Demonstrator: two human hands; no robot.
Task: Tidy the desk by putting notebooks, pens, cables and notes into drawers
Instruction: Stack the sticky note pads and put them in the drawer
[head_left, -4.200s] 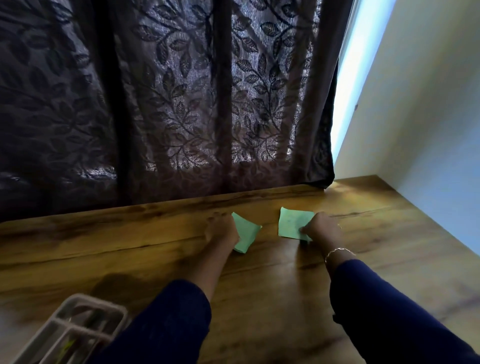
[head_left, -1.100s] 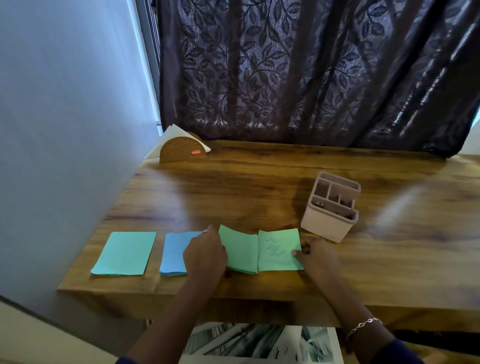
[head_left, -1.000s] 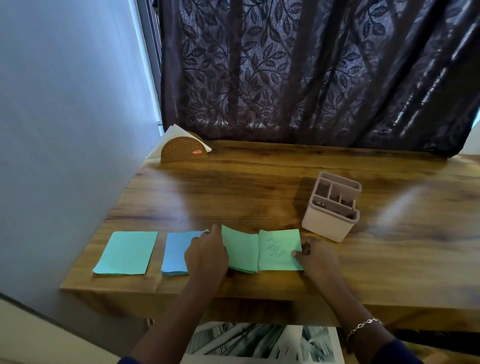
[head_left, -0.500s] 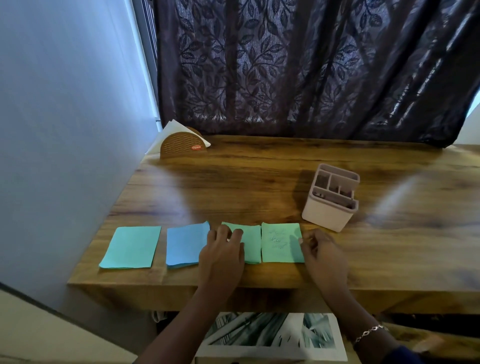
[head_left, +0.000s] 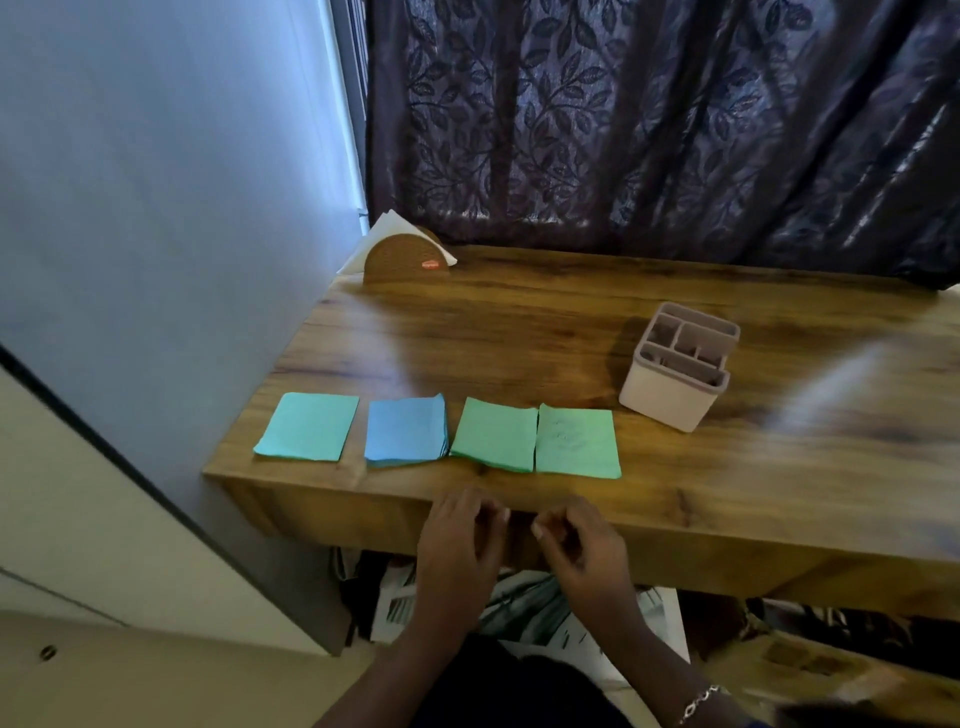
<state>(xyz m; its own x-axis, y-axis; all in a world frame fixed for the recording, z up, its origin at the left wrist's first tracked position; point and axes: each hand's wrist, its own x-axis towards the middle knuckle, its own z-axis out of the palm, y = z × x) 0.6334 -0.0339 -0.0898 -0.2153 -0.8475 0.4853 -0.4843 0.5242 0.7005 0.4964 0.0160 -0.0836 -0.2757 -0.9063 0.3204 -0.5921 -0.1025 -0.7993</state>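
- Left hand (head_left: 460, 543): held in front of the wooden desk (head_left: 519, 332), at its front face; fingers loosely bent and slightly apart, gripping nothing. Fingertips are motion-blurred, so contact with the desk edge cannot be told.
- Right hand (head_left: 584, 545): just beside the left, at the same height; fingers loosely curled, nothing between them. A bracelet (head_left: 698, 701) circles the wrist.
- Notes: four lie flat in a row along the desk's front edge, near the left corner. From left: a teal note (head_left: 309, 427), set apart; a blue note pad (head_left: 406, 430); a plain green note (head_left: 494, 434); a scribbled green note (head_left: 576, 441). The two green ones meet edge to edge.
- Desk organiser (head_left: 670, 387): pale, compartmented, upright, just behind and right of the scribbled note.
- Napkin holder (head_left: 405, 260): wooden, semicircular, holding white napkins, at the back left corner.
- Curtain (head_left: 623, 130): dark, leaf-patterned, behind the desk.
- Printed paper (head_left: 524, 608): beneath the desk, below the hands.
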